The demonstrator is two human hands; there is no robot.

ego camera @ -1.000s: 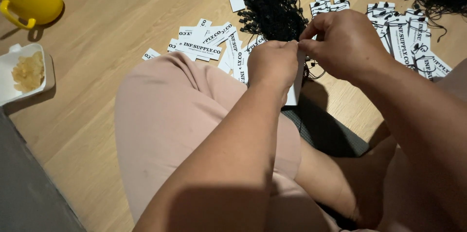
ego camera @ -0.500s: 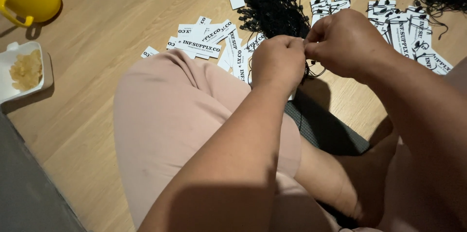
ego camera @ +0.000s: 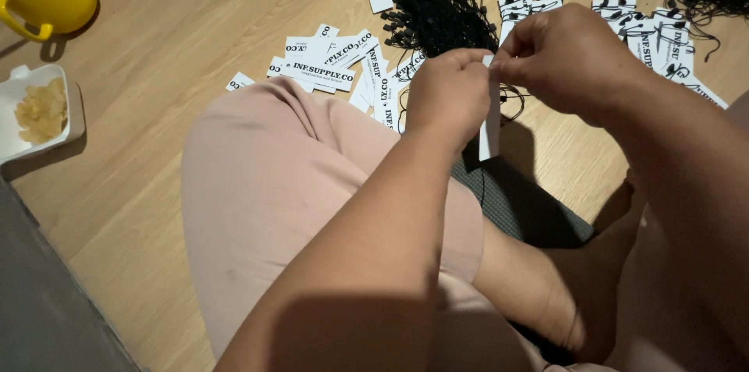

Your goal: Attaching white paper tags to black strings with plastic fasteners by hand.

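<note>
- Both hands meet above the knee: left hand [ego camera: 446, 95] pinches the white tag [ego camera: 490, 126] upright, right hand [ego camera: 566, 60] pinches a black string [ego camera: 511, 95] at its top
- Thin string could slip from the fingertips
- Loose tags [ego camera: 328, 60] and the string heap [ego camera: 437, 1] lie on the floor [ego camera: 195, 21] beyond
</note>
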